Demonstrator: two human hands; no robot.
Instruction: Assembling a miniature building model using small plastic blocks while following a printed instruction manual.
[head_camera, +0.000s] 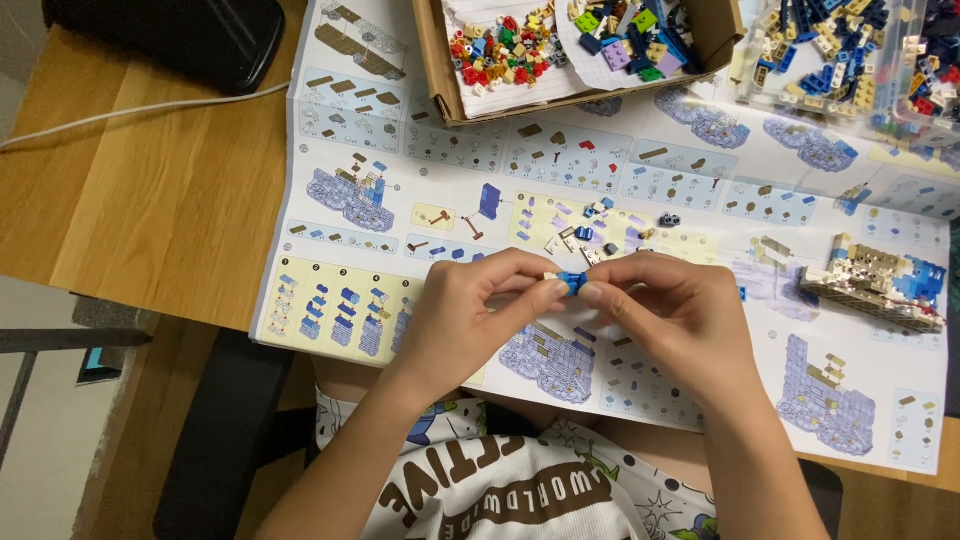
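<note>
My left hand (470, 315) and my right hand (675, 320) meet above the instruction sheet (700, 180), fingertips pinching together a tiny blue-and-tan brick piece (568, 281). Both hands grip it, left thumb and forefinger on its left end, right fingers on its right end. Just beyond my fingers lie a few loose small bricks (585, 237) in blue, white and grey on the sheet. A partly built tan, white and blue brick model (875, 282) rests on the sheet to the right.
A cardboard box (432, 70) with several sorted coloured bricks stands at the back centre. A clear tray (840, 50) of blue and tan bricks sits at the back right. A black object (170, 35) and a white cable (140, 110) lie on the wooden table at left.
</note>
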